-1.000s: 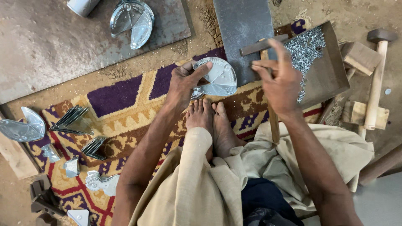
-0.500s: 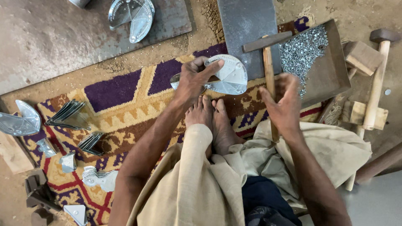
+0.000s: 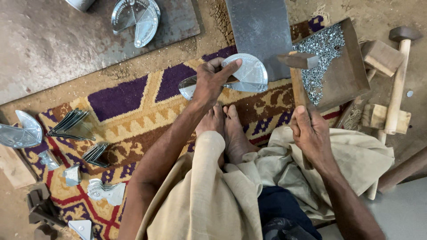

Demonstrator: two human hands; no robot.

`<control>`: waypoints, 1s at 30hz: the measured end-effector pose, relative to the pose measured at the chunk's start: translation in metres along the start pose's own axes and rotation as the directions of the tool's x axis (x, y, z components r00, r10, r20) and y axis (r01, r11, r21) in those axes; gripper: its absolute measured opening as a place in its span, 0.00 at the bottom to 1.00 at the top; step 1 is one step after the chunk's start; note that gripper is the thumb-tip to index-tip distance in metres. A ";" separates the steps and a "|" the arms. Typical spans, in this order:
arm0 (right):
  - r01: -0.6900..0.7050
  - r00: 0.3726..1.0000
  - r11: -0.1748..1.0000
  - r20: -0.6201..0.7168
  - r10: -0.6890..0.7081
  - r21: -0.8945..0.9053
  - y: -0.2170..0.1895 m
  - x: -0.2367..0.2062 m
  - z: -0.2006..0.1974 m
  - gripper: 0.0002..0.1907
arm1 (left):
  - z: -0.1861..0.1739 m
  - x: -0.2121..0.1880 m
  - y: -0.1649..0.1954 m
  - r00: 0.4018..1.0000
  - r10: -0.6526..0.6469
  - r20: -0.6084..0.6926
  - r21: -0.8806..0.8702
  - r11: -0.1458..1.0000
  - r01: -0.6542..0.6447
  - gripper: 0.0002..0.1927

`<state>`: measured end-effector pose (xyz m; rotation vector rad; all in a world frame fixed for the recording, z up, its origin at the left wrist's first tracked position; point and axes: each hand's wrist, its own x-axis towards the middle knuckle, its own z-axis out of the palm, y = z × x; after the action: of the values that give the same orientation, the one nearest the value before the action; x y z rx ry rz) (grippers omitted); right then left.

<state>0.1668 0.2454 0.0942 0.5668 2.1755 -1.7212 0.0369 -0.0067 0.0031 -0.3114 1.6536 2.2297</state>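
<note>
My left hand (image 3: 212, 80) grips a shiny curved sheet-metal piece (image 3: 249, 73) and holds it just above the near edge of a grey steel plate (image 3: 260, 31). My right hand (image 3: 309, 133) is closed around the wooden handle of a hammer (image 3: 297, 75), whose dark head sits over the edge of a brown tray (image 3: 351, 75) full of small metal rivets (image 3: 320, 49). My bare feet (image 3: 224, 129) rest on the patterned rug (image 3: 129, 111) below the metal piece.
Stacks of cut metal pieces (image 3: 73, 124) and bent shiny parts (image 3: 18, 131) lie on the rug at left. A finished metal part (image 3: 135, 15) sits on a slab at the top. A wooden mallet (image 3: 398, 75) and wood blocks (image 3: 380, 55) lie at right.
My right hand dropped from the rivet tray and took hold of the hammer handle. My left hand lifted the metal piece up and right toward the steel plate.
</note>
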 end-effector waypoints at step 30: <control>0.637 0.768 0.726 -0.129 -0.628 0.259 -0.006 0.004 -0.006 0.17 | -0.001 0.004 0.004 1.000 0.010 -0.013 0.117 0.993 -0.009 0.12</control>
<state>0.1603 0.2509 0.0985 -0.1434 2.3124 -2.4138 0.0319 -0.0076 0.0046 -0.2889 1.7877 2.1309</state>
